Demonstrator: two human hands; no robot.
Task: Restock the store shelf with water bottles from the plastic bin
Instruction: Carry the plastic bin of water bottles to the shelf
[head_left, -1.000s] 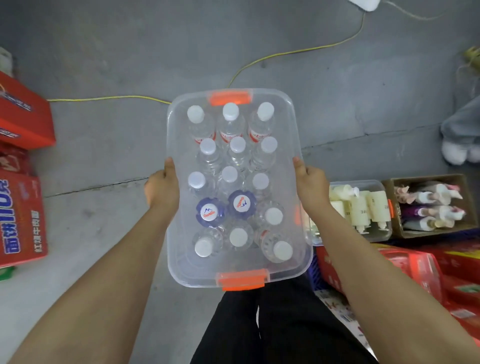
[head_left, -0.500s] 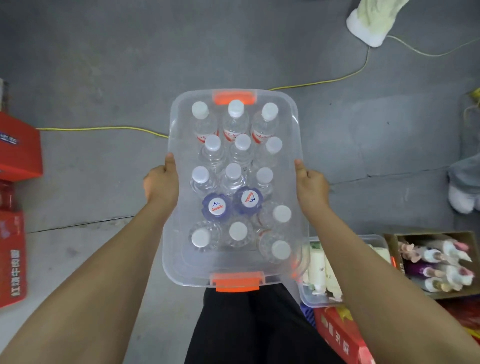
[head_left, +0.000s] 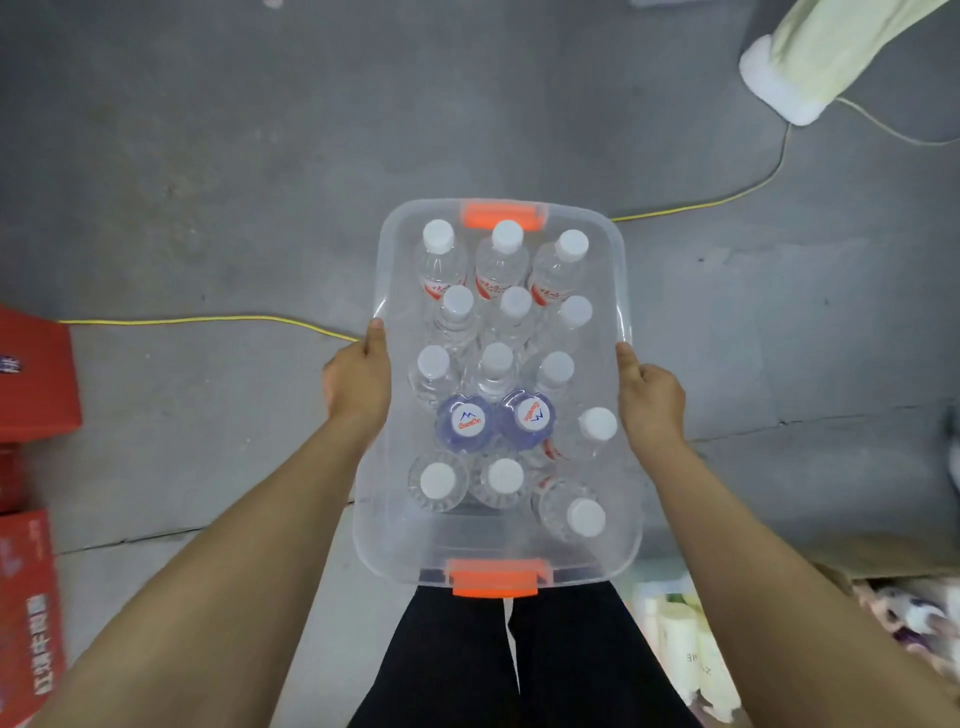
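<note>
**Bin held at both sides**

My left hand (head_left: 358, 384) and right hand (head_left: 652, 400) grip the bin (head_left: 498, 545) by its long sides, thumbs on the rim. It hangs above the floor (head_left: 208, 208), packed with upright bottles (head_left: 496, 364). Red boxes (head_left: 31, 374) sit left.

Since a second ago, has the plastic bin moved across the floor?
Yes, forward. The yellow cable met the plastic bin at its far end a second ago; now it meets the left side by the left hand.
</note>
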